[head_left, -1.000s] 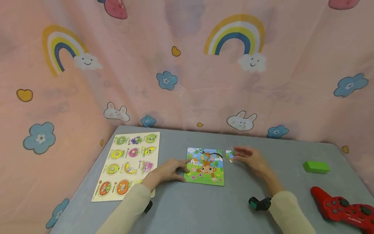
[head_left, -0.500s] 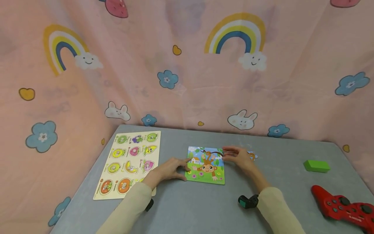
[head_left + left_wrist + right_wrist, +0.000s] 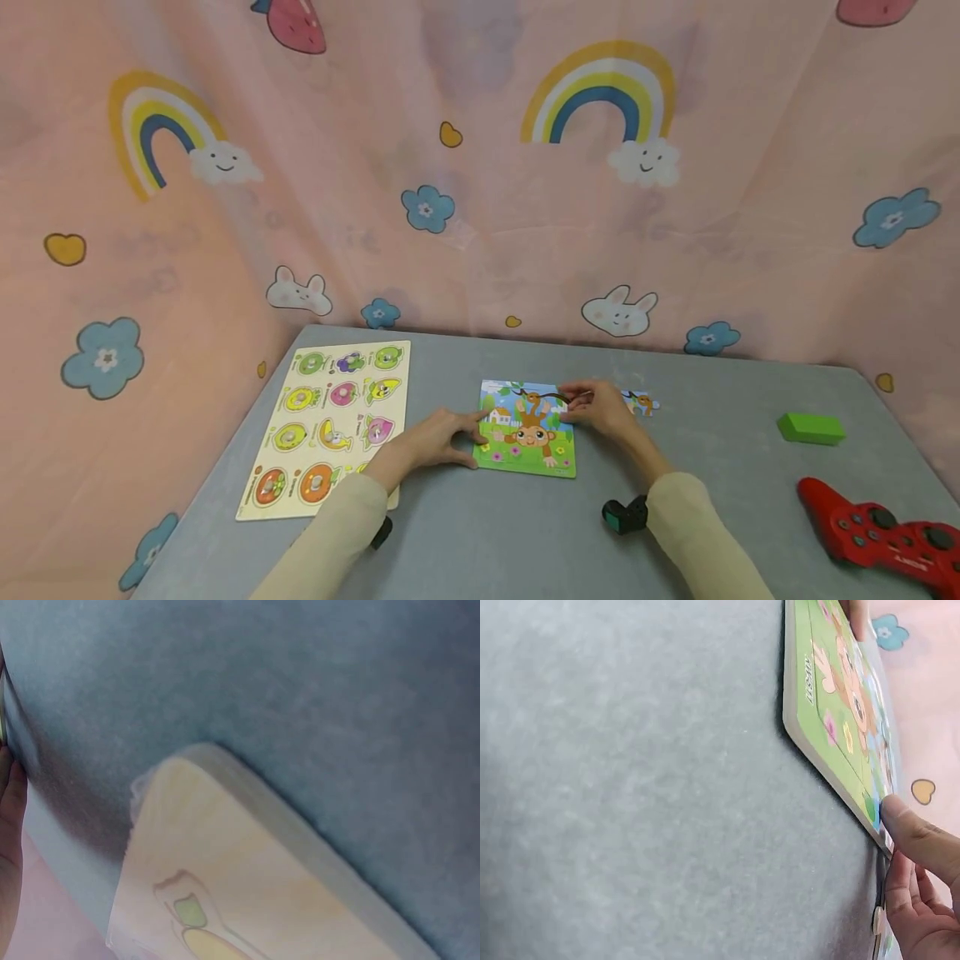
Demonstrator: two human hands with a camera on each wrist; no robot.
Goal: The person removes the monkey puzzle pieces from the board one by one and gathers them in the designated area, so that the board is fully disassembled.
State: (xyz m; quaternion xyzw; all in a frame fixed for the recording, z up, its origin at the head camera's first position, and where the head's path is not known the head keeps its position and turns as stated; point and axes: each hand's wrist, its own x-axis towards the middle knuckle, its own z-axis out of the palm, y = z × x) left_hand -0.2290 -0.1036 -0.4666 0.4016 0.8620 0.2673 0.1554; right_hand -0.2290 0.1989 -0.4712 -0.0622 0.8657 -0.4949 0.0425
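Observation:
A square monkey jigsaw puzzle (image 3: 528, 442) lies on the grey table. My left hand (image 3: 435, 437) holds its left edge, with thumb and index finger spread along that side. At the upper right corner, my right hand (image 3: 603, 412) pinches what looks like a puzzle piece, mostly covered by the fingers. In the right wrist view, the right thumb (image 3: 911, 829) lies over the puzzle corner and the fingertips are bent beneath it. Another loose puzzle piece (image 3: 641, 403) shows on the table just behind the right hand. Only a few left fingers (image 3: 11, 802) appear in the left wrist view.
A fruit peg puzzle board (image 3: 281, 467) lies at the left, partly under the left forearm. A green block (image 3: 812, 429) and a red game controller (image 3: 877, 533) are on the right side. A pink patterned curtain (image 3: 480, 250) hangs behind the table (image 3: 510, 542).
My right hand has moved left, from beside the loose pieces to the puzzle's upper right corner. A piece formerly hidden by the hand now shows. My left hand stays at the left edge.

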